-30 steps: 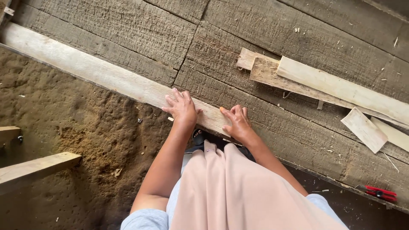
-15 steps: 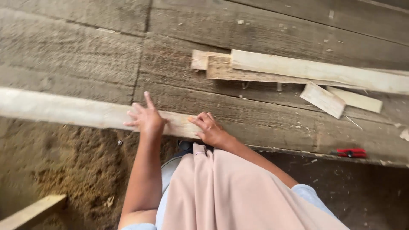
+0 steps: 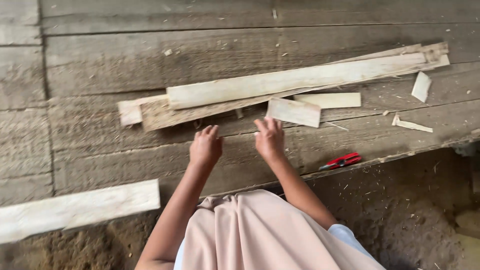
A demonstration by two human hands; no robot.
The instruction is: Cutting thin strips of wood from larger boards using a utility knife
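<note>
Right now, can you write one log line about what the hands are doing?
left hand: open, over grey plank floor | right hand: open, fingertips at small pale wood offcut | long pale wooden board: beyond hands | red-handled tool: right, untouched

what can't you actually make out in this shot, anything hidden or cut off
- Head view: both palms face down, so whether the left hand or right hand touches the floorboards cannot be told.
- Pale plank: its left end is cut off by the picture's left edge.
- Brown board: mostly covered by the long pale board on top.
- Red tool: too small to tell its kind.
- Person's legs and feet: hidden by the pink cloth.
</note>
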